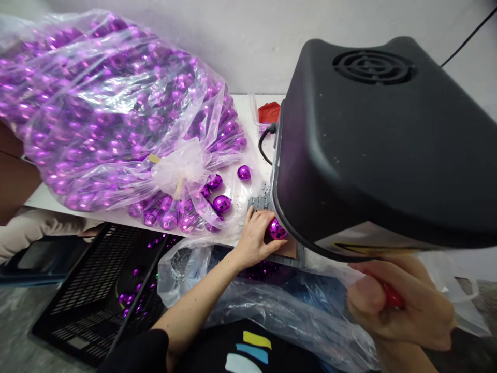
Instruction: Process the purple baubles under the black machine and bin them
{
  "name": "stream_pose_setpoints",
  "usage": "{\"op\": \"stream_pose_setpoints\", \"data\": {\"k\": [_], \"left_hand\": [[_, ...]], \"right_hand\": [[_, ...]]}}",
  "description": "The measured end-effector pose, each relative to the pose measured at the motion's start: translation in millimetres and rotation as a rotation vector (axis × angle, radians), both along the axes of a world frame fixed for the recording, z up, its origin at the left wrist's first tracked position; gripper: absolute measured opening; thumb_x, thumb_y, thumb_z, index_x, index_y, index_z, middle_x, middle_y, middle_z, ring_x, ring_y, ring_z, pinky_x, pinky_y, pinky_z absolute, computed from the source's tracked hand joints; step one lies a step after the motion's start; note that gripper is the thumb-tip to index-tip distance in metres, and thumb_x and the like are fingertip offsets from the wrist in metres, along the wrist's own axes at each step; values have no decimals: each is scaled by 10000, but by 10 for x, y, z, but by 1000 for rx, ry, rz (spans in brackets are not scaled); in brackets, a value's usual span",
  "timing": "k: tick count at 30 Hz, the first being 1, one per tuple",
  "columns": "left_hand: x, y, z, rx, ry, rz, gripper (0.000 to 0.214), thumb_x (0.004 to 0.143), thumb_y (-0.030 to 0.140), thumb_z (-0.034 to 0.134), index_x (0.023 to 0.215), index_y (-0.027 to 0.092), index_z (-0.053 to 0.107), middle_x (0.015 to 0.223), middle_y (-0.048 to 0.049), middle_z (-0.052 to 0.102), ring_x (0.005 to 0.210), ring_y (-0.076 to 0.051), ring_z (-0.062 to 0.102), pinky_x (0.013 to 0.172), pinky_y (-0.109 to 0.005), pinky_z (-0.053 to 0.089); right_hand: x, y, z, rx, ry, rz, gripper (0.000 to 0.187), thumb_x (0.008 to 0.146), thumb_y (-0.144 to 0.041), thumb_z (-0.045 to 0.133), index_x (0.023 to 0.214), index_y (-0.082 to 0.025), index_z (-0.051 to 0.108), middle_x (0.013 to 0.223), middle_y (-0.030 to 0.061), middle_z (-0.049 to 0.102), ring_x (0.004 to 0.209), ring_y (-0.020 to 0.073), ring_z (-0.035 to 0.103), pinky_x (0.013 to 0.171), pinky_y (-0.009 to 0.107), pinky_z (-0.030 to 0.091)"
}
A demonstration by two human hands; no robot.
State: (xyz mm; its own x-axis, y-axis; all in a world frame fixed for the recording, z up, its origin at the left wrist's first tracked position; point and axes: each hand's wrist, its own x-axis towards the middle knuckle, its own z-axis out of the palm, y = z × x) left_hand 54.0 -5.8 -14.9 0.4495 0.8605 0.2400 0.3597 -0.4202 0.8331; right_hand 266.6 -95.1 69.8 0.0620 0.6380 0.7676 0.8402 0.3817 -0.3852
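Observation:
My left hand [256, 237] is closed around a shiny purple faceted ball [277, 228], low at the near edge of a large black machine [373, 140]. The ball sits over a small base plate [288, 250], partly hidden by my fingers and the machine housing. On the right, my right hand [404, 303] is wrapped around a red knob handle [393, 296] below the housing; most of the knob is covered by my fingers. Several loose purple balls, one ball [244, 173] apart from the others, lie on the plastic left of the machine.
A big clear bag [116, 103] full of purple balls covers the table's left side. Below the edge stands a black crate [73, 295] with some purple balls. Plastic sheeting [310, 305] drapes over my lap. A red cloth-like item [268, 112] lies behind, near a black cable [263, 145].

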Motion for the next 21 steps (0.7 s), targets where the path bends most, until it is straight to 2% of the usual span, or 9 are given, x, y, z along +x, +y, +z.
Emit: {"op": "stream_pose_setpoints", "data": {"k": [6,11,21], "left_hand": [[12,-2,3,-2,0,16,424,849,520,694,1155,229,666,1220,-117,690,1207,-330,598,1240,-624,206],[13,0,-26,-22,-4,11,436,848,565,671,1131,234,679,1198,-116,691,1189,-332,600,1223,-617,251],[11,0,-101,-19,-33,11,486,837,542,710,1213,239,651,1211,-115,688,1199,-338,598,1181,-627,333]], "right_hand": [[-6,73,10,60,-70,49,164,843,-317,588,820,-163,640,786,43,577,758,129,575,627,293,448],[-64,73,34,60,-51,34,102,864,-243,549,847,-169,618,797,22,567,772,92,570,670,259,452],[-45,93,-42,72,-41,46,136,851,-275,575,818,-156,632,757,30,537,708,81,517,616,244,420]]}}
